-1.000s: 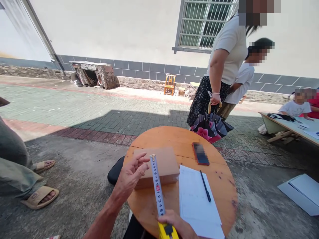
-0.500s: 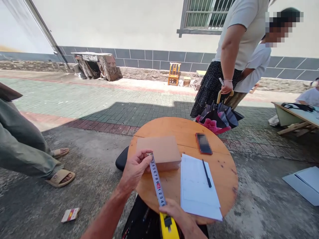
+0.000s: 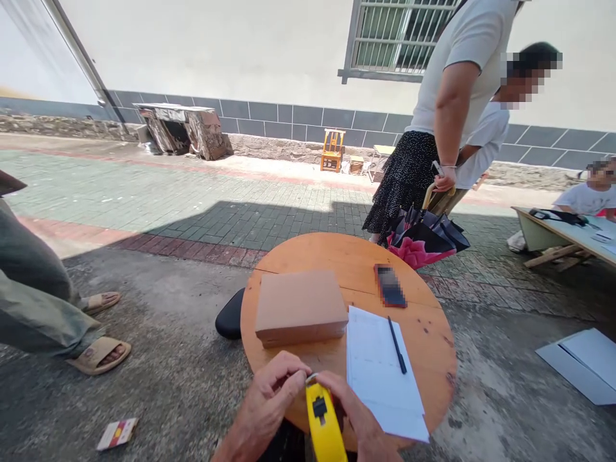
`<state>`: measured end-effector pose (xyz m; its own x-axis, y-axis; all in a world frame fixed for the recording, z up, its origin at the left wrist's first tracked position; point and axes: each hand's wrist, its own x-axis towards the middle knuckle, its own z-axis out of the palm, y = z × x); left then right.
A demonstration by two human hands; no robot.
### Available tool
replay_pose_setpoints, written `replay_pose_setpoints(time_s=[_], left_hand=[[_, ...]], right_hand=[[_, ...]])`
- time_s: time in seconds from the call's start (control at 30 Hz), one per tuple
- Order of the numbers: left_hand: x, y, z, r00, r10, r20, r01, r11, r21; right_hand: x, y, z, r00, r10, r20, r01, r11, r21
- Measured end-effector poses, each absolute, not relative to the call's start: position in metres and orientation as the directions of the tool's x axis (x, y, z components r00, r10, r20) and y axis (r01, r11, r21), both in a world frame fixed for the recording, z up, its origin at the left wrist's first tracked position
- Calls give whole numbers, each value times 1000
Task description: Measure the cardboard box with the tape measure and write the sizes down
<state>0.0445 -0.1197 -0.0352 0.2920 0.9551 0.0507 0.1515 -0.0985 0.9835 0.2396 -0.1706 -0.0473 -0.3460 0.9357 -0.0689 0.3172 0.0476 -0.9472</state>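
A yellow tape measure (image 3: 325, 420) is in my right hand (image 3: 359, 417), at the near edge of the round wooden table (image 3: 308, 247). Its blade is almost wholly inside the case, with just a short end showing at the mouth. My left hand (image 3: 269, 398) pinches that end between thumb and forefinger, close against the case. Beyond my hands a brown cardboard box (image 3: 301, 305) lies flat on the table. White paper sheets (image 3: 375, 366) lie to the right of the box, with a black pen (image 3: 397, 345) on top.
A phone (image 3: 391, 285) lies toward the table's far right. Behind it a person holds a folded umbrella (image 3: 426, 237), and another person stands alongside. At left are a person's sandalled feet (image 3: 103, 353). A black stool seat (image 3: 230, 314) shows beside the table. Another table (image 3: 568, 224) stands at right.
The tape blade, stretched out over the box's near edge before, has gone back into its case. My left hand has come back from the box toward my right hand.
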Motion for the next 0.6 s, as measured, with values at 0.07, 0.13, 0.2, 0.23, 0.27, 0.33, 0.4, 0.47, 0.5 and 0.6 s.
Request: replay_pose_setpoints(time_s=[0.07, 0.13, 0.2, 0.23, 0.27, 0.33, 0.4, 0.47, 0.5, 0.6], left_hand=[[38, -118, -35, 259, 959, 115, 161, -160, 974], [30, -115, -37, 139, 970, 201, 195, -226, 954], [20, -108, -42, -8, 955, 298, 283, -283, 916], [15, -104, -46, -75, 939, 336, 333, -294, 896], [11, -99, -50, -133, 923, 360, 376, -289, 880], [3, -89, -59, -218, 908, 358, 417, -245, 875], [0, -79, -69, -257, 917, 304, 407, -183, 895], [-1, -73, -81, -249, 939, 236, 369, -133, 920], [0, -71, -87, -237, 950, 204, 347, -114, 931], [4, -71, -107, -207, 971, 120, 281, -59, 958]], right_hand=[[244, -163, -31, -304, 946, -111, 413, 26, -910], [247, -147, -13, -260, 962, -88, 498, 55, -865], [247, -121, 2, -249, 968, 21, 550, 160, -820], [246, -106, 8, -263, 961, 80, 566, 221, -794], [243, -89, 12, -284, 950, 127, 578, 276, -768], [233, -54, 15, -340, 925, 172, 613, 356, -705], [220, -24, 15, -362, 918, 160, 679, 378, -630], [207, -4, 14, -362, 924, 126, 742, 367, -561], [203, 2, 14, -364, 924, 115, 760, 367, -537], [207, 2, 14, -383, 909, 164, 754, 410, -513]])
